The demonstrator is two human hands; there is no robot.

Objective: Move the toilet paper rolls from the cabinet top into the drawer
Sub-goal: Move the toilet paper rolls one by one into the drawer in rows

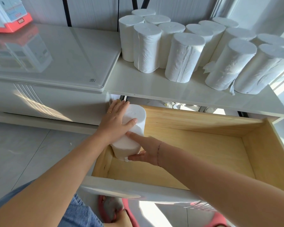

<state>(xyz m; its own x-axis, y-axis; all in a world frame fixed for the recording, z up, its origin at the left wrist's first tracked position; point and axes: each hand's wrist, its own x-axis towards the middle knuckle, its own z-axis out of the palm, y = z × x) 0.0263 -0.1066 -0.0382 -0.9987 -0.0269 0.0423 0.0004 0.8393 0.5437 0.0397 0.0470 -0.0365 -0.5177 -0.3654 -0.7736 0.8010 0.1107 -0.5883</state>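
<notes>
White above, pale wood below

On my feed the cylindrical paper toilet rolls on the glossy white tabletop are plain white with a faint embossed crinkle, and the two rolls in the drawer match them. The open wooden drawer is pale honey-yellow inside with fine straight grain, and its front panel is white. I see a thin gold ring on the left hand. The cardboard carton at upper left is white with bluish print and a coral-red base. Black vertical strips cut the white wall panels. The floor tiles are light grey, the denim trousers blue and the slippers coral-pink.
</notes>
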